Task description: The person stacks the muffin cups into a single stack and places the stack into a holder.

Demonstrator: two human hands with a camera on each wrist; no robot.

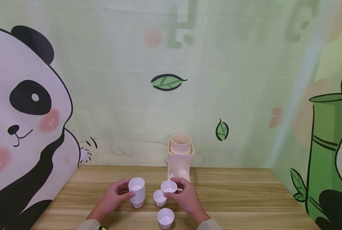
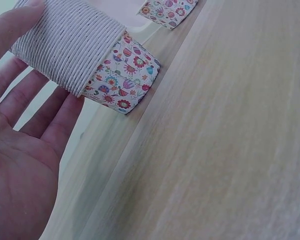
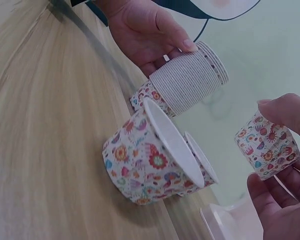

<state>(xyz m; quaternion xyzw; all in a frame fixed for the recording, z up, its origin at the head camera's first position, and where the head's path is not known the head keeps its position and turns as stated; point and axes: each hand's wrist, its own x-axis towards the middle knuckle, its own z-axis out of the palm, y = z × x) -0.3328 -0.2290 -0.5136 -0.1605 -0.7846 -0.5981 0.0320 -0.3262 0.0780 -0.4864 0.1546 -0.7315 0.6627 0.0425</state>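
Note:
A tall stack of nested paper cups (image 1: 137, 190) stands upright at the left, its lowest cup printed with flowers. My left hand (image 1: 115, 195) holds the stack round its ribbed side, thumb in front and fingers behind. In my right hand (image 1: 186, 197) a single paper cup (image 3: 268, 145) is pinched between thumb and fingers, raised above the table. Just beneath it in the head view sits another flowered cup (image 1: 159, 198), partly overlapped by the held one. Closer to me stands one more cup (image 1: 166, 218), mouth up.
A pale pink holder (image 1: 179, 164) with a round ring on top rises behind the right hand, near the back edge of the wooden table (image 1: 240, 195). Behind the table hangs a green cloth backdrop (image 1: 116, 95) with a panda and bamboo.

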